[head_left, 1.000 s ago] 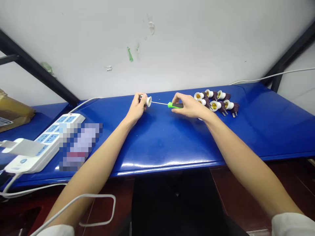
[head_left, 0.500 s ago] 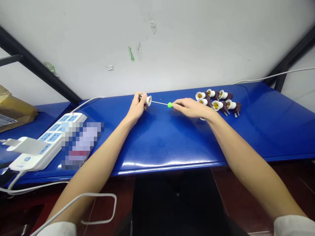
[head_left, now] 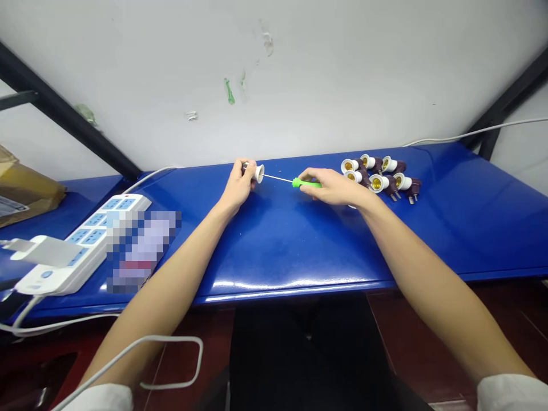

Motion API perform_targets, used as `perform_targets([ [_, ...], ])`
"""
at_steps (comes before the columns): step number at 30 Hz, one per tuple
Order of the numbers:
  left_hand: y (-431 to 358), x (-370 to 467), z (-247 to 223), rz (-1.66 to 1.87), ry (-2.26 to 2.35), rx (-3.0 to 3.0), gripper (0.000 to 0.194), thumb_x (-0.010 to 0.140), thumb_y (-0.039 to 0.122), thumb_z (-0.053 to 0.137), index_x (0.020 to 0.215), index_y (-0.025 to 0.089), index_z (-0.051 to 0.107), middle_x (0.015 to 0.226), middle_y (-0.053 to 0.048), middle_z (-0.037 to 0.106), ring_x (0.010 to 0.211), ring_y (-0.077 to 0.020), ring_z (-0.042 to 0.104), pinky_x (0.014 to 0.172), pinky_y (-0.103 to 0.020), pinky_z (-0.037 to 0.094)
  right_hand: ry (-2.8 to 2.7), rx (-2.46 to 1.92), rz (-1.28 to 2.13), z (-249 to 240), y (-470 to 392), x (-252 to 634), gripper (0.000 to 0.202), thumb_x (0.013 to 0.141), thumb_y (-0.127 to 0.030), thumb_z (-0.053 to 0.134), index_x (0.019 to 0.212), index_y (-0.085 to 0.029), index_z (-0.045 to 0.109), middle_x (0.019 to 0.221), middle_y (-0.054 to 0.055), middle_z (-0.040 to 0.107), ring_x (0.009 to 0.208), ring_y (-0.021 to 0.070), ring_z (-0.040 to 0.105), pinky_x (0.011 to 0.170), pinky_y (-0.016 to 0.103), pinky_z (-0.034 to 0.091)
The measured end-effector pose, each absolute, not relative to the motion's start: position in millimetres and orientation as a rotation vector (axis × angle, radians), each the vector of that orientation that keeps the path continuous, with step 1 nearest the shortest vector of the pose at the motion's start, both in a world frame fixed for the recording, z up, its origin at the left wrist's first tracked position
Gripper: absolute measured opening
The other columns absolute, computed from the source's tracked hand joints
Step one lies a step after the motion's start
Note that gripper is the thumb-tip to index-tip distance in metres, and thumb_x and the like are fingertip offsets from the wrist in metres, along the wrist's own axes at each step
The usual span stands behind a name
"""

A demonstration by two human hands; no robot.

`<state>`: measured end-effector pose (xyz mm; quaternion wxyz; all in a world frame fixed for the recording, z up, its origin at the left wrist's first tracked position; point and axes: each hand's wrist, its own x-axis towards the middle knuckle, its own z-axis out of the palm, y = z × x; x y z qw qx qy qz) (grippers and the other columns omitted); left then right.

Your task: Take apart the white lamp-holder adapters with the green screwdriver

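Near the back of the blue table, my left hand (head_left: 238, 184) is wrapped round a lamp socket (head_left: 259, 173), its white mouth turned to the right. A screwdriver (head_left: 306, 184) with a bright green handle reaches across from the right, its thin shaft running to the socket's mouth. The tip is hidden there. My right hand (head_left: 326, 185) is closed on the handle, thumb below and fingers above. Beyond that hand lie several more lamp sockets (head_left: 378, 183), white with brass-coloured insides and dark brown plug bodies. One is mostly covered by my right hand.
A white power strip (head_left: 85, 245) with a plugged-in charger (head_left: 53, 252) lies at the left, beside a blurred-out flat object (head_left: 145, 251). Farther left sits a taped cardboard box (head_left: 29, 191). A white cable (head_left: 171, 339) loops over my left forearm. The wall (head_left: 299, 85) stands behind the blue table (head_left: 274, 251).
My right-hand fingers have shifted on the screwdriver, and more of the green handle shows. My left hand and the socket stay in place.
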<state>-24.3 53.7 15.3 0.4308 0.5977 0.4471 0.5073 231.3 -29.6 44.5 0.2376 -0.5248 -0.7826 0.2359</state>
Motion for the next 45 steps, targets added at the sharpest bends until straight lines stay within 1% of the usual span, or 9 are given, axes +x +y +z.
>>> perform_targets([
  [3, 54, -24, 15, 1.244, 1.108, 1.509, 0.021, 0.101, 0.039, 0.068, 0.092, 0.023, 0.059, 0.073, 0.003, 0.060, 0.054, -0.0090, 0.048, 0.053, -0.024, 0.038, -2.099, -1.435, 0.557, 45, -29, 232, 0.041, 0.088, -0.029, 0.072, 0.126, -0.014, 0.071, 0.128, 0.014, 0.076, 0.108, 0.0269, 0.070, 0.095, 0.037, 0.053],
  [6, 54, -24, 15, 1.252, 1.107, 1.497, 0.023, 0.101, 0.041, 0.068, 0.091, 0.023, 0.058, 0.073, 0.003, 0.060, 0.053, -0.0089, 0.048, 0.053, -0.023, 0.038, -2.132, -1.436, 0.617, 44, -29, 232, 0.032, 0.100, -0.037, 0.059, 0.119, -0.017, 0.075, 0.125, 0.012, 0.078, 0.110, 0.0267, 0.071, 0.097, 0.038, 0.053],
  [9, 54, -24, 15, 1.262, 1.096, 1.472, 0.025, 0.099, 0.044, 0.070, 0.090, 0.023, 0.058, 0.072, 0.003, 0.059, 0.053, -0.0090, 0.049, 0.053, -0.023, 0.039, -2.163, -1.439, 0.701, 44, -29, 232, 0.033, 0.104, -0.034, 0.049, 0.115, -0.018, 0.076, 0.111, 0.010, 0.080, 0.094, 0.0233, 0.072, 0.088, 0.036, 0.054],
  [14, 51, -22, 17, 1.276, 1.065, 1.417, 0.027, 0.096, 0.044, 0.075, 0.088, 0.022, 0.061, 0.072, 0.002, 0.061, 0.053, -0.0080, 0.048, 0.051, -0.021, 0.037, -2.083, -1.393, 0.572, 45, -30, 234, 0.042, 0.084, -0.030, 0.076, 0.124, -0.015, 0.072, 0.128, 0.014, 0.075, 0.111, 0.0275, 0.070, 0.096, 0.039, 0.055],
  [19, 49, -21, 19, 1.286, 1.056, 1.380, 0.025, 0.096, 0.042, 0.075, 0.086, 0.023, 0.061, 0.070, 0.003, 0.060, 0.054, -0.0083, 0.050, 0.052, -0.021, 0.038, -2.159, -1.407, 0.689, 46, -30, 234, 0.036, 0.102, -0.036, 0.053, 0.122, -0.017, 0.076, 0.116, 0.011, 0.081, 0.100, 0.0241, 0.074, 0.092, 0.037, 0.055],
  [25, 46, -19, 20, 1.262, 1.054, 1.397, 0.023, 0.096, 0.038, 0.076, 0.087, 0.022, 0.063, 0.074, 0.002, 0.062, 0.054, -0.0076, 0.050, 0.052, -0.022, 0.037, -2.079, -1.428, 0.639, 47, -33, 230, 0.045, 0.089, -0.030, 0.072, 0.131, -0.014, 0.071, 0.130, 0.014, 0.077, 0.097, 0.0241, 0.074, 0.088, 0.036, 0.057],
  [28, 45, -20, 20, 1.252, 1.058, 1.400, 0.020, 0.099, 0.036, 0.072, 0.088, 0.022, 0.062, 0.073, 0.003, 0.062, 0.053, -0.0075, 0.050, 0.052, -0.021, 0.038, -2.100, -1.410, 0.653, 49, -34, 230, 0.040, 0.095, -0.037, 0.066, 0.128, -0.015, 0.074, 0.129, 0.013, 0.078, 0.109, 0.0260, 0.073, 0.096, 0.037, 0.055],
  [30, 46, -20, 20, 1.255, 1.056, 1.380, 0.019, 0.102, 0.034, 0.068, 0.088, 0.022, 0.061, 0.072, 0.003, 0.062, 0.052, -0.0076, 0.049, 0.051, -0.021, 0.038, -2.136, -1.404, 0.712, 50, -35, 230, 0.036, 0.100, -0.034, 0.057, 0.125, -0.017, 0.076, 0.119, 0.011, 0.081, 0.102, 0.0244, 0.075, 0.095, 0.036, 0.056],
  [45, 37, -30, 41, 1.087, 0.814, 0.979, 0.028, 0.097, 0.034, 0.061, 0.075, 0.020, 0.055, 0.067, 0.001, 0.054, 0.051, -0.0096, 0.047, 0.055, -0.025, 0.047, -1.941, -1.295, 0.832, 62, -46, 229, 0.040, 0.092, -0.033, 0.067, 0.127, -0.017, 0.079, 0.118, 0.011, 0.083, 0.106, 0.0269, 0.078, 0.101, 0.042, 0.059],
])
